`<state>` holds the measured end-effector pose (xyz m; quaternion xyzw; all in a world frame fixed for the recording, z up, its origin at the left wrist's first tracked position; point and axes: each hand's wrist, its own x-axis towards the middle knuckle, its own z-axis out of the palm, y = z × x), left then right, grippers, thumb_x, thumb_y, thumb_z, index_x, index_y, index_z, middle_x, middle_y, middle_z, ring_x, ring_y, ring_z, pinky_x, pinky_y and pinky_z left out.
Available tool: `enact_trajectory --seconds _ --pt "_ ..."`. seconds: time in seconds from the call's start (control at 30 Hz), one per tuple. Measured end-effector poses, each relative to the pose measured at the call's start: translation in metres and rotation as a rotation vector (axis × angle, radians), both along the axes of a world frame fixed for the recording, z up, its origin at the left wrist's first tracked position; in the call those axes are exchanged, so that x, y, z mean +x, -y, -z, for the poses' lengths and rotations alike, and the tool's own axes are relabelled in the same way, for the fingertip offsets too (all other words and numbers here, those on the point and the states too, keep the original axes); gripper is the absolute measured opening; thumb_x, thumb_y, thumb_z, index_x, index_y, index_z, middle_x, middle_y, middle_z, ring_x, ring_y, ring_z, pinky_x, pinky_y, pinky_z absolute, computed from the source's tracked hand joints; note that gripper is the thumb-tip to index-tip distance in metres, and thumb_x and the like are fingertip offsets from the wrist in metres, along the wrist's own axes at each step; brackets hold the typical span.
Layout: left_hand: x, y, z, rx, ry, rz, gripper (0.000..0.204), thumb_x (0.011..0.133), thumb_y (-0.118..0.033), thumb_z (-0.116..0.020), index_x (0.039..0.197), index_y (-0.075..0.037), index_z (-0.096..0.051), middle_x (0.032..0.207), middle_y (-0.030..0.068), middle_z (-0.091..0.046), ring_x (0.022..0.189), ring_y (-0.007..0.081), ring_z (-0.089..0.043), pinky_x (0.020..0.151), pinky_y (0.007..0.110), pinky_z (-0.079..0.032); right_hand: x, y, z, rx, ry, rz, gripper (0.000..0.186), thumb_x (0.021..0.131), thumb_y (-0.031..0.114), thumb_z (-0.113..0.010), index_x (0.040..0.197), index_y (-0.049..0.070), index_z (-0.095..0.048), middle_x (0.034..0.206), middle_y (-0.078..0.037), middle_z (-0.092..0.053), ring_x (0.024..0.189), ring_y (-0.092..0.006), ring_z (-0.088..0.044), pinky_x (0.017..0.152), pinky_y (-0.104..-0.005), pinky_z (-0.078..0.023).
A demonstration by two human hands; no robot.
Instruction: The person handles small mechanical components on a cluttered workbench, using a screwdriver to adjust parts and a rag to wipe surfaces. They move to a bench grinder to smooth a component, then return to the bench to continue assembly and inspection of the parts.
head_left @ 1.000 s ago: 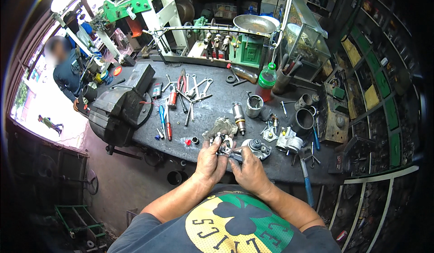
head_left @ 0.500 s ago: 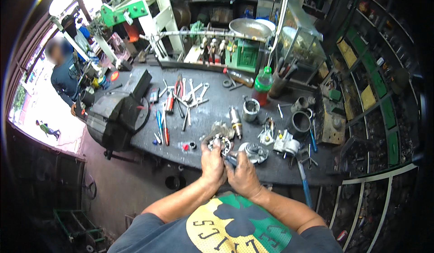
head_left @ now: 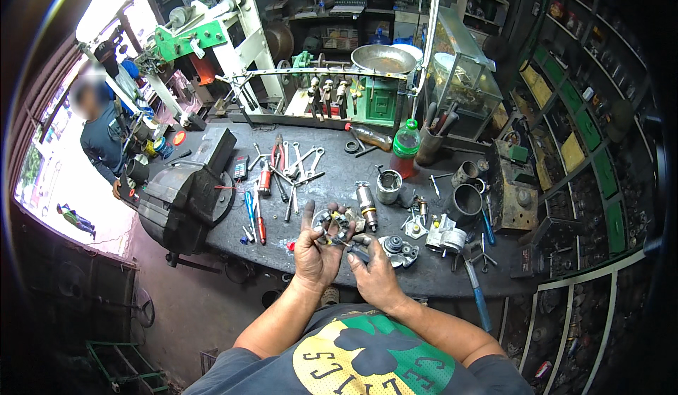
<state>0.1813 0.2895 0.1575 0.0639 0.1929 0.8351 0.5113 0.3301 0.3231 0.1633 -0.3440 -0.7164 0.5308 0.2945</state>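
Note:
My left hand [head_left: 316, 257] is closed around the rim of a round metal motor part [head_left: 332, 224], its thumb on the near side and one finger raised. Dark and light pieces show inside the part. In my right hand [head_left: 376, 273] is a dark-handled screwdriver [head_left: 359, 252], its thin shaft directed at the motor part. Whether the tip touches it I cannot tell. Just beyond lies a cylindrical armature-like piece [head_left: 366, 207]. A round metal end cover [head_left: 400, 251] rests right of my right hand.
A bench vise [head_left: 187, 183] fills the bench's left end. Wrenches [head_left: 304, 162], pliers and screwdrivers lie mid-bench. A green-capped bottle [head_left: 405, 148] stands behind a metal cylinder [head_left: 389, 185]. A blue-handled hammer [head_left: 477, 297] overhangs the front edge. A person [head_left: 102, 133] stands at far left.
My left hand has turned and opened out somewhat, tilting the motor part so its inside shows more. My right hand has drawn slightly apart from the left with the screwdriver. The view has shifted slightly.

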Motion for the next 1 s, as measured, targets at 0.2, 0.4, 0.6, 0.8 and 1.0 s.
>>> enact_trajectory --seconds 0.2,0.4,0.6,0.8,1.0 --pt "-0.008 0.003 -0.007 0.004 -0.039 0.096 0.048 0.098 -0.032 -0.058 0.138 -0.005 -0.058 0.136 0.0251 -0.065 0.122 0.0381 -0.066 0.111 0.051 -0.053 0.002 -0.007 -0.023 0.001 0.356 -0.251 0.034 0.104 0.022 -0.062 0.121 -0.007 -0.053 0.109 -0.036 -0.067 0.107 -0.0530 -0.066 0.092 -0.0545 -0.053" --pt "0.007 0.003 -0.011 -0.003 -0.258 -0.031 0.035 0.109 -0.036 -0.060 0.131 -0.009 -0.056 0.122 0.0138 -0.066 0.115 0.0293 -0.066 0.105 0.049 -0.055 0.012 0.002 -0.013 -0.136 0.162 -0.241 0.040 0.108 0.033 -0.058 0.117 -0.006 -0.051 0.106 -0.035 -0.066 0.107 -0.0544 -0.065 0.088 -0.0560 -0.051" --pt "0.000 0.006 -0.007 0.007 -0.248 0.175 0.037 0.110 -0.036 -0.059 0.134 -0.008 -0.054 0.124 0.0144 -0.066 0.115 0.0290 -0.068 0.105 0.047 -0.056 0.016 0.008 -0.001 -0.474 0.195 -0.318 0.041 0.110 0.037 -0.054 0.115 -0.004 -0.052 0.101 -0.032 -0.067 0.100 -0.0511 -0.067 0.087 -0.0537 -0.052" --pt "0.015 0.024 0.012 -0.221 -0.263 0.124 0.046 0.111 -0.043 -0.053 0.138 -0.005 -0.049 0.127 0.0191 -0.065 0.120 0.0338 -0.068 0.107 0.051 -0.055 0.024 0.008 -0.018 -0.256 0.465 -0.427 0.055 0.109 0.045 -0.053 0.115 -0.010 -0.054 0.107 -0.034 -0.070 0.103 -0.0510 -0.068 0.092 -0.0549 -0.053" --pt "0.006 0.002 0.015 -0.383 0.153 0.022 0.045 0.112 -0.046 -0.048 0.124 -0.003 -0.054 0.119 0.0191 -0.068 0.113 0.0338 -0.068 0.104 0.052 -0.057 0.036 -0.012 -0.019 -0.394 0.335 -0.488 0.046 0.106 0.040 -0.058 0.107 -0.006 -0.065 0.101 -0.030 -0.072 0.098 -0.0465 -0.070 0.088 -0.0508 -0.053"
